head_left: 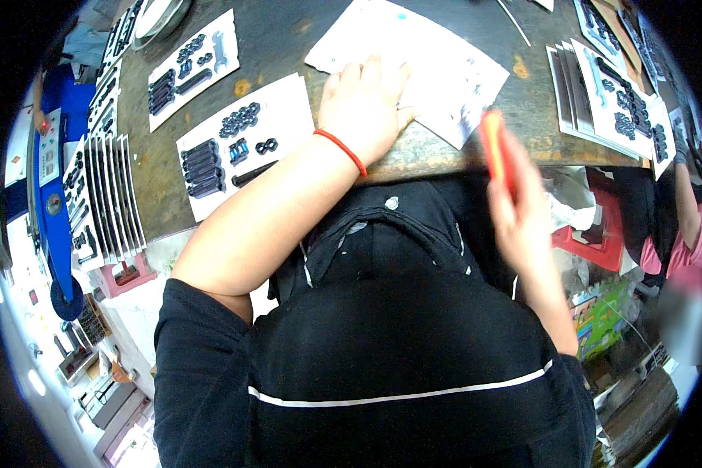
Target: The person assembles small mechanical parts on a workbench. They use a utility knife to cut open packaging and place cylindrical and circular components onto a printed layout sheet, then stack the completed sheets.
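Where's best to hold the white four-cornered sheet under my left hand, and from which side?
Probably pinch the rightmost corner of the white sheet, coming from the right: it lies slanted, so that corner points outward, uncovered, while your left hand overlaps the lower left edge.

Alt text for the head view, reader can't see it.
A person's bare left hand rests on a large white sheet on a dark, worn table, while the bare right hand, motion-blurred, grips a red-orange handheld tool beside the sheet's near right edge. White cards of black hardware lie to the left, with more cards stacked at both sides.
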Demonstrator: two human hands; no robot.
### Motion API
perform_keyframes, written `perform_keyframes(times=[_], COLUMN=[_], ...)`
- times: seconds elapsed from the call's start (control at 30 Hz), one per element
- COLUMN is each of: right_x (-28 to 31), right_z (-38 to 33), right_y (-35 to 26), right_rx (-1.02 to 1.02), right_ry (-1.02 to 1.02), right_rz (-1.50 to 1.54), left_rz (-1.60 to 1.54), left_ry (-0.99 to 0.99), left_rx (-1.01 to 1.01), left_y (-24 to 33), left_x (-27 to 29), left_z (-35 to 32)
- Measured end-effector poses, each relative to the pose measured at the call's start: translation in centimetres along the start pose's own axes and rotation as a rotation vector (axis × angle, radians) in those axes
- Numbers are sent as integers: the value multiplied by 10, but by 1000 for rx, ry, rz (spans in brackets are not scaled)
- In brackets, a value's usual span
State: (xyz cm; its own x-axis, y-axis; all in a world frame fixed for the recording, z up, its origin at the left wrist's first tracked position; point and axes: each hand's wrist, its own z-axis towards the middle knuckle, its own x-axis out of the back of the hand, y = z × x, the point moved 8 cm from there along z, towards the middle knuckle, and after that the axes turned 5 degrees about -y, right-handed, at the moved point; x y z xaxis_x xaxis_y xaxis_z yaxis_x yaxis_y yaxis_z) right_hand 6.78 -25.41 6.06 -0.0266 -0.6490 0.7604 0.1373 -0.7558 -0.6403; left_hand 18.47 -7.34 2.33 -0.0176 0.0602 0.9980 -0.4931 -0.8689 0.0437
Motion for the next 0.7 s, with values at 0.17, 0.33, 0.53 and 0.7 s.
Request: perform_keyframes(times=[0.17, 0.33, 0.53, 0.7], right_x=[-27, -41, -14, 38], right_z=[-34, -23, -37, -26], right_y=[-4, 0, 44, 67], right_rx=[-175, -176, -259, -208], right_ry=[-269, -254, -263, -88], right_rz=[75, -57, -274, -213], left_rz=[49, 9, -36, -40], left_ry=[-24, -28, -32, -73], left_rx=[8, 25, 27, 36], left_y=[3, 5, 5, 5], left_x=[2, -1, -7, -6], left_z=[2, 4, 4, 5])
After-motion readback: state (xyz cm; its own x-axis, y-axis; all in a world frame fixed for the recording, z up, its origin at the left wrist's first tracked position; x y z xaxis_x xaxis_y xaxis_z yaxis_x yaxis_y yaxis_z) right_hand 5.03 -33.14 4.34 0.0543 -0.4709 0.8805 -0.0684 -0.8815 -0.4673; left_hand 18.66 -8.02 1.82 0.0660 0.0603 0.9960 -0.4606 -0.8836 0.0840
